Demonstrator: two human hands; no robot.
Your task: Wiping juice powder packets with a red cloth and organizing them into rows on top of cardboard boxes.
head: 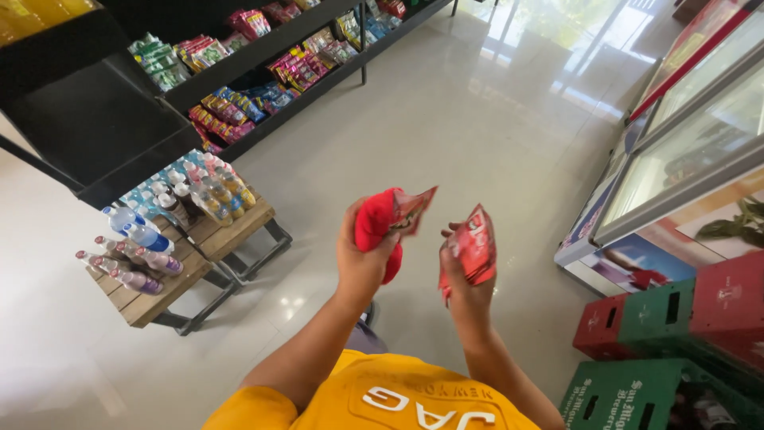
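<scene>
The left hand (362,259) closed its grip on a red cloth (376,223) with a red packet (414,209) pressed against it, so both stayed together. The right hand (465,279) pinched another red packet (471,248) just beside the cloth, above the floor (446,135).

Bright daylight enters from the top, throwing white glare across the glossy floor (477,103). Straight lines bow near the edges. The hands look slightly motion-blurred; shadows are soft.
</scene>
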